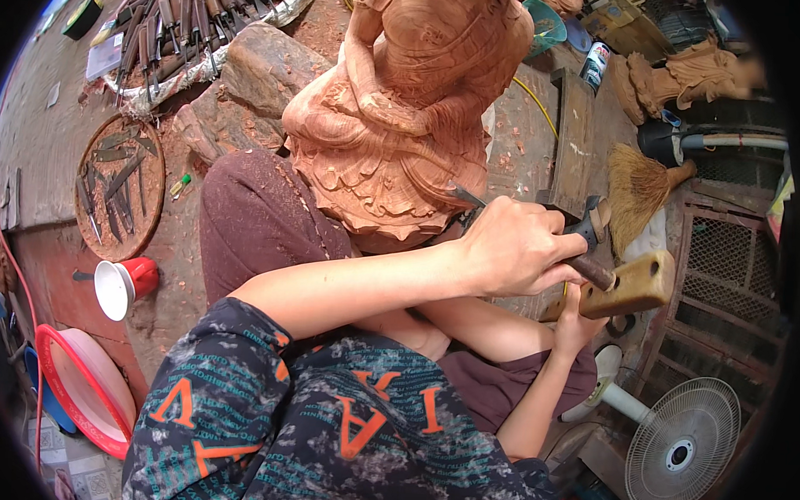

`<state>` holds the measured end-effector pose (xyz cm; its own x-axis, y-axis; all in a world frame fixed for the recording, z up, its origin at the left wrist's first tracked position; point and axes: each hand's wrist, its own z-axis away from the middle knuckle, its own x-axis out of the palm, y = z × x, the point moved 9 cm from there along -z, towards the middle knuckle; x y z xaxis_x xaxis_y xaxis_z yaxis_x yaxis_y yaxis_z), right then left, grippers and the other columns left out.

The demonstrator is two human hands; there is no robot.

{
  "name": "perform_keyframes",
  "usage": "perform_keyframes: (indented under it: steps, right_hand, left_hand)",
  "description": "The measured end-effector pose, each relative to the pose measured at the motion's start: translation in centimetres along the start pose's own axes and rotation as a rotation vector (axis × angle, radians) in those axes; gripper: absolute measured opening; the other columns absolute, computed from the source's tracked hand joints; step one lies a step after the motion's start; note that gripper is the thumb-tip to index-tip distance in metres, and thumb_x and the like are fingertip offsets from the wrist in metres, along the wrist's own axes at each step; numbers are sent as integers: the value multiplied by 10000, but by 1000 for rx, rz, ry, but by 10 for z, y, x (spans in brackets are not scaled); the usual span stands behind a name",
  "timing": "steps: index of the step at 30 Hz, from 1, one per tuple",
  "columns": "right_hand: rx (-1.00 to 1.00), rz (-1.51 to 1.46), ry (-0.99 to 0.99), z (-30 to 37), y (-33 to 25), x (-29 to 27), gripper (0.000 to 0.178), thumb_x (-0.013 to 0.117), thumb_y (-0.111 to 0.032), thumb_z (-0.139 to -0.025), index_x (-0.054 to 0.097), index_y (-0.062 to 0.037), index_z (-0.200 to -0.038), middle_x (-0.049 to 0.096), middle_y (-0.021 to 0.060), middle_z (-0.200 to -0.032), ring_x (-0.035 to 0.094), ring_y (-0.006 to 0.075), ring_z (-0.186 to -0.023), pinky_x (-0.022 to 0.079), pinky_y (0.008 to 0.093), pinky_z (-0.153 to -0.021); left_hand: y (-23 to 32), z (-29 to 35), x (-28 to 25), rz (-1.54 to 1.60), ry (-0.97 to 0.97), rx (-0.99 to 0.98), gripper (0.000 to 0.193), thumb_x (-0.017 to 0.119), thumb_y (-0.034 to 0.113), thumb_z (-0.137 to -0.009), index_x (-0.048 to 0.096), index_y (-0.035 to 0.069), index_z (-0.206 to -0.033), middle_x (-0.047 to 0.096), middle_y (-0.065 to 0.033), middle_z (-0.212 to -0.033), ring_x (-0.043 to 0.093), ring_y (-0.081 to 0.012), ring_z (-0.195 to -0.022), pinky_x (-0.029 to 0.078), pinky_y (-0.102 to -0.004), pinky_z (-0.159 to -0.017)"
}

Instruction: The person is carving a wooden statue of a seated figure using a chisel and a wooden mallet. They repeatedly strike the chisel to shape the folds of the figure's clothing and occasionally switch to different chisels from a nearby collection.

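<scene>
Statue (390, 153), top cropped, chisel (599, 273) in left hand (516, 247), wooden block (638, 286) partly hidden

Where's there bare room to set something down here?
The grey board left of the round blade tray has a broad bare patch; a smaller, chip-dusted one lies between the red-and-white cup and the trousered knee. It's crowded at the heaped chisels and around the right hand, with wooden mallet, held chisel and broom.

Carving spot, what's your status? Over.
Left hand grips chisel, blade at wooden carving, contact unclear. Right hand holds pale wooden block by chisel's handle end. Carving's surface mostly worked into folds. Round tray off left, apart from hands.
</scene>
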<state>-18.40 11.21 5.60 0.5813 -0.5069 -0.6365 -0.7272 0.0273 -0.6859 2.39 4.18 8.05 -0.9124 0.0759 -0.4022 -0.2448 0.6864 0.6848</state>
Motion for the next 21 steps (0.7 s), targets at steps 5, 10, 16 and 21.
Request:
perform_keyframes:
  steps: [5,10,16,21]
  right_hand:
    - [-4,-298,1,0,3,-1,262,549,57,-753,477,-11,-995,536,83,-916,554,175,-847,469,307,-813]
    - [63,-361,189,5,2,-11,231,568,49,-775,503,0,-991,548,82,-932,564,190,-874,459,325,-837]
    - [24,-89,54,13,2,2,182,599,-41,-830,554,30,-992,587,79,-989,566,187,-925,440,337,-849]
    - [10,22,112,17,4,-3,195,607,-34,-831,547,40,-1001,590,93,-997,572,182,-911,449,337,-831]
  left_hand:
    - [9,3,-2,83,-17,63,310,689,412,-755,661,154,-924,543,-38,-611,610,-240,-575,450,-364,-458]
    - [3,4,-2,86,10,72,297,699,413,-740,655,158,-885,540,-30,-614,607,-231,-574,445,-362,-451]
    - [0,5,-2,48,-5,63,278,698,417,-738,649,167,-850,535,-23,-614,608,-225,-579,441,-365,-447]
    - [1,6,0,25,-61,47,276,682,417,-751,624,153,-810,533,-32,-613,607,-243,-570,447,-376,-448]
